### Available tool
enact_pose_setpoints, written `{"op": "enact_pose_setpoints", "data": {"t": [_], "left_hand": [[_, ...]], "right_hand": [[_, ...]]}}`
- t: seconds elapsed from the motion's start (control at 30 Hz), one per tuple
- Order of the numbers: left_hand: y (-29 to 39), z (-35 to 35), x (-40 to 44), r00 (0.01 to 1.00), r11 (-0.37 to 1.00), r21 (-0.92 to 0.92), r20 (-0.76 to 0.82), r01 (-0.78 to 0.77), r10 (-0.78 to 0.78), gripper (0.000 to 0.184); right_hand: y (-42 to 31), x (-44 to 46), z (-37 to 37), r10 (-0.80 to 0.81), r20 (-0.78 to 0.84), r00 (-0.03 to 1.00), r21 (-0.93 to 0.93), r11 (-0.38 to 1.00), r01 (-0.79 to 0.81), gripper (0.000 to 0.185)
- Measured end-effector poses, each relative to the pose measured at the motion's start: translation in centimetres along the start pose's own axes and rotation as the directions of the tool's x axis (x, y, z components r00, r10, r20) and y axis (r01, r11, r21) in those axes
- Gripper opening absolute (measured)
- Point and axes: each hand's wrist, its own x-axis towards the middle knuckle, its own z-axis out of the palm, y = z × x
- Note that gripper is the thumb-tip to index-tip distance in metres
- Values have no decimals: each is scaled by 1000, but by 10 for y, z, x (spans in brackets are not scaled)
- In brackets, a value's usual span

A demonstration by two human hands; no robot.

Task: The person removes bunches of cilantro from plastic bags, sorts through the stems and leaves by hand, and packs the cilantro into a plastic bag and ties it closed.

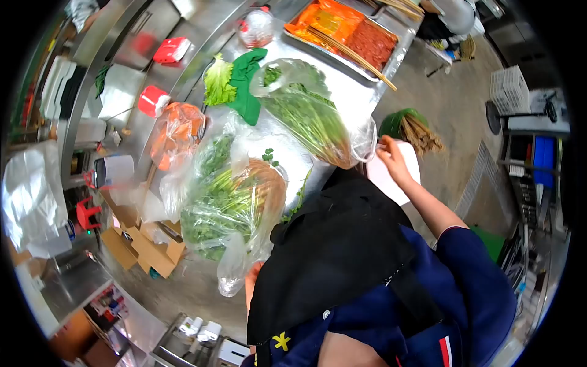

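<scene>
My right hand [394, 163] is at the table's right edge, its fingers curled at the stretched end of a clear plastic bag [362, 142]. Long-stemmed green vegetables [309, 113] lie inside this bag. Only a little of my left hand [252, 273] shows beside the black apron [330, 244]; its fingers are mostly hidden. Close to it is a second clear bag [232, 263], its gathered end hanging over the table edge. Leafy greens with pale stems [220, 202] fill that bag. A loose green sprig [299, 196] lies between the bags and the apron.
A metal tray [382, 70] of red minced food with chopsticks stands at the back of the steel table [287, 144]. Nearby are a green cloth [246, 82], lettuce leaf [219, 82] and orange bag [177, 131]. Cardboard boxes [150, 244] and a vegetable bundle [416, 131] are below.
</scene>
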Motion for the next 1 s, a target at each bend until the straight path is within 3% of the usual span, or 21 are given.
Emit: {"op": "enact_pose_setpoints", "data": {"t": [0.03, 0.1, 0.13, 0.17, 0.2, 0.23, 0.27, 0.3, 0.33, 0.4, 0.43, 0.5, 0.7, 0.73, 0.83, 0.9, 0.93, 0.97, 1.0], "left_hand": [[18, 9, 4, 997, 997, 81, 71, -10, 4, 14], [62, 40, 21, 979, 943, 321, 201, -83, 18, 18], [86, 58, 29, 965, 883, 447, 260, -146, 28, 21], [98, 78, 44, 929, 812, 485, 322, -325, 180, 22], [108, 101, 58, 862, 709, 504, 393, -494, 322, 23], [111, 119, 81, 824, 690, 471, 441, -550, 355, 23], [110, 138, 102, 764, 662, 416, 504, -623, 402, 17], [109, 155, 123, 755, 658, 407, 512, -633, 410, 19], [109, 167, 133, 745, 655, 398, 521, -643, 415, 21], [109, 184, 127, 786, 753, 342, 504, -562, 358, 19], [108, 189, 121, 809, 802, 317, 496, -506, 315, 18], [94, 184, 113, 809, 836, 305, 533, -456, 247, 17], [47, 151, 102, 866, 921, 286, 491, -263, 95, 20], [46, 152, 103, 865, 928, 280, 496, -246, 80, 21], [52, 171, 119, 789, 966, 210, 614, -149, -12, 38], [60, 195, 133, 667, 995, -26, 740, -97, 85, 56], [70, 210, 125, 667, 981, -184, 723, -67, 181, 60], [86, 224, 113, 668, 941, -337, 692, -37, 274, 64], [105, 231, 110, 645, 881, -462, 704, 99, 296, 66]], "right_hand": [[11, -13, 8, 65, 31, 997, -15, 998, -65, 65], [-26, -38, 26, -132, 109, 985, -416, 894, 166, 81], [-32, -34, 39, -173, 121, 977, -415, 886, 209, 85], [-37, -23, 51, -219, 131, 967, -414, 874, 254, 90], [-31, -9, 69, -312, 15, 950, -458, 843, 284, 82], [-22, 9, 89, -404, -94, 910, -506, 807, 305, 76], [-22, 33, 103, -197, -148, 969, -284, 947, 149, 67], [-26, 54, 112, 24, -148, 989, -40, 999, -30, 60], [-37, 63, 116, 203, -205, 957, 211, 964, -159, 56], [-56, 77, 112, 547, -174, 819, 666, 678, -312, 50], [-48, 82, 105, 389, -159, 907, 625, 751, -212, 46], [-84, 82, 74, 363, -158, 918, 657, 733, -177, 40], [-153, 78, 8, 362, 76, 929, 721, 623, -302, 36], [-168, 71, 0, 408, 44, 912, 788, 547, -282, 33], [-208, 38, -20, 272, 216, 938, 891, 337, -304, 27], [-224, 26, -20, 122, 450, 885, 891, 7, -454, 24], [-235, 16, -23, -51, 527, 849, 841, -116, -529, 25], [-231, 16, -18, -372, 542, 753, 772, -134, -622, 28], [-234, 12, -15, -118, 468, 876, 873, -96, -479, 25]]}}
